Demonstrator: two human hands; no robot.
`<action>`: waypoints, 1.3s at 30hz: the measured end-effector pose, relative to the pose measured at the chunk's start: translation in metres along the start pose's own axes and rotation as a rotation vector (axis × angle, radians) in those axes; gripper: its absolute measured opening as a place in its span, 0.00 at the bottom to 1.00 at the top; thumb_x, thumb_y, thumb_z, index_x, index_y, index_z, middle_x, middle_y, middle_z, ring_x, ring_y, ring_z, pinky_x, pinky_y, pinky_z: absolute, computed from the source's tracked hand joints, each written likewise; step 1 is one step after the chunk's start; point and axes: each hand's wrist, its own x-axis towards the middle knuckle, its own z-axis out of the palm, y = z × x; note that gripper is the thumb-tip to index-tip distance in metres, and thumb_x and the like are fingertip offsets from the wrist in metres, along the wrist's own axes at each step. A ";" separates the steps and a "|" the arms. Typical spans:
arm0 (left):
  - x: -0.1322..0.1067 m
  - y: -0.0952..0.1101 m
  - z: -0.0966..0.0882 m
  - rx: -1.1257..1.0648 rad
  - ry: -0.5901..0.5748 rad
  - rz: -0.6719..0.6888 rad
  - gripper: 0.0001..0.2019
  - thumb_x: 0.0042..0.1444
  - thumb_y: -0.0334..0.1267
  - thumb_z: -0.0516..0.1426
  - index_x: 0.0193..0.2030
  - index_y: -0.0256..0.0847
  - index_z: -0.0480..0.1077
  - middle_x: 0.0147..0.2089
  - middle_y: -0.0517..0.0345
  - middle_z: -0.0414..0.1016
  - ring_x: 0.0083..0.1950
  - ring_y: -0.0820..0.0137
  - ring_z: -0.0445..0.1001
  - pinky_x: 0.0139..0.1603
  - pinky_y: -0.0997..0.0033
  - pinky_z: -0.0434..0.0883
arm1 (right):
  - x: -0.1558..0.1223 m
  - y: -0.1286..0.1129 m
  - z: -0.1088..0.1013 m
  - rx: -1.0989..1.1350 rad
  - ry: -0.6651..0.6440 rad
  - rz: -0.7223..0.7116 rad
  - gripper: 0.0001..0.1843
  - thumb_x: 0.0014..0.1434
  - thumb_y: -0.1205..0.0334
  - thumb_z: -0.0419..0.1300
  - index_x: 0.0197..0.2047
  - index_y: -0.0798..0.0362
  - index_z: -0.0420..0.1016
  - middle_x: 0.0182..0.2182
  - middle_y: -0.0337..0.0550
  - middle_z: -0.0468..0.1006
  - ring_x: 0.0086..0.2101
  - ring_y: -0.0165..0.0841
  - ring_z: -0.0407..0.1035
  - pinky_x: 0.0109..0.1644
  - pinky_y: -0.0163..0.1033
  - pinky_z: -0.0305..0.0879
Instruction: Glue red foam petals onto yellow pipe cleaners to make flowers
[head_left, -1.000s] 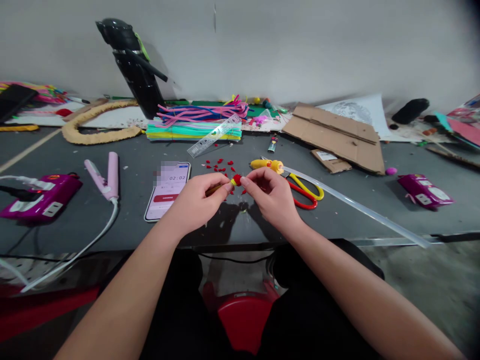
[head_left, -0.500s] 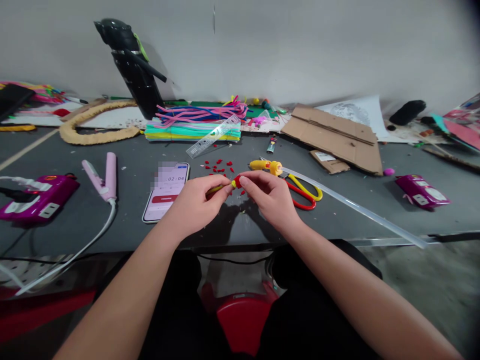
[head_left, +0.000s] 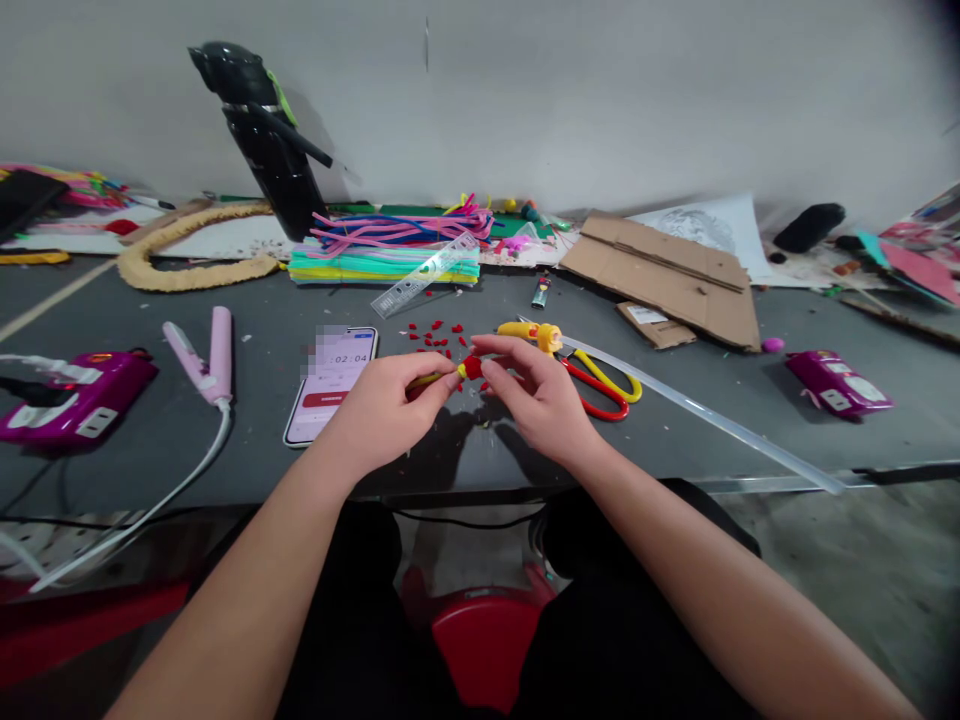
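My left hand (head_left: 390, 402) pinches the yellow stick (head_left: 462, 371), a good spot; my half-open right hand (head_left: 541, 398) is by the soft-looking red tip (head_left: 472, 367).

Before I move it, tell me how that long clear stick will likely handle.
The long clear stick is thin for its length, so it is probably light and may flex somewhat. Its surface looks smooth and shiny, so it could feel slippery. One end reaches the front edge of the table, so pushing it that way might send it over.
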 end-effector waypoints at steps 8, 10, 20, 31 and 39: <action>-0.004 -0.001 -0.002 0.046 0.021 0.042 0.12 0.62 0.42 0.56 0.42 0.40 0.79 0.43 0.55 0.82 0.40 0.67 0.77 0.39 0.72 0.69 | 0.002 0.000 -0.003 -0.133 -0.052 -0.208 0.13 0.64 0.64 0.60 0.51 0.47 0.78 0.52 0.46 0.77 0.53 0.36 0.71 0.56 0.43 0.72; -0.004 0.000 -0.002 0.023 0.019 0.051 0.12 0.63 0.43 0.56 0.41 0.40 0.79 0.43 0.55 0.82 0.39 0.67 0.77 0.38 0.72 0.70 | 0.002 0.000 -0.003 -0.118 -0.044 -0.219 0.11 0.64 0.64 0.61 0.49 0.48 0.79 0.49 0.46 0.78 0.51 0.35 0.73 0.56 0.44 0.72; -0.003 0.000 -0.008 -0.139 -0.023 0.037 0.13 0.62 0.46 0.58 0.40 0.40 0.79 0.35 0.58 0.80 0.31 0.73 0.71 0.29 0.76 0.66 | 0.000 -0.006 -0.007 -0.105 -0.048 -0.297 0.13 0.61 0.64 0.64 0.49 0.48 0.80 0.48 0.46 0.79 0.49 0.35 0.75 0.54 0.42 0.73; -0.004 0.003 -0.011 -0.363 -0.085 -0.038 0.13 0.60 0.47 0.60 0.40 0.39 0.79 0.37 0.56 0.79 0.36 0.71 0.73 0.35 0.74 0.68 | -0.004 -0.007 -0.004 -0.229 0.104 -0.472 0.10 0.61 0.65 0.65 0.46 0.47 0.81 0.43 0.43 0.83 0.43 0.35 0.78 0.51 0.43 0.76; -0.003 0.005 -0.011 -0.203 -0.001 -0.008 0.14 0.59 0.47 0.60 0.41 0.39 0.80 0.37 0.54 0.81 0.34 0.69 0.75 0.33 0.74 0.70 | -0.009 -0.007 -0.004 -0.026 0.035 -0.285 0.29 0.59 0.61 0.67 0.63 0.47 0.68 0.55 0.48 0.77 0.48 0.36 0.77 0.55 0.45 0.77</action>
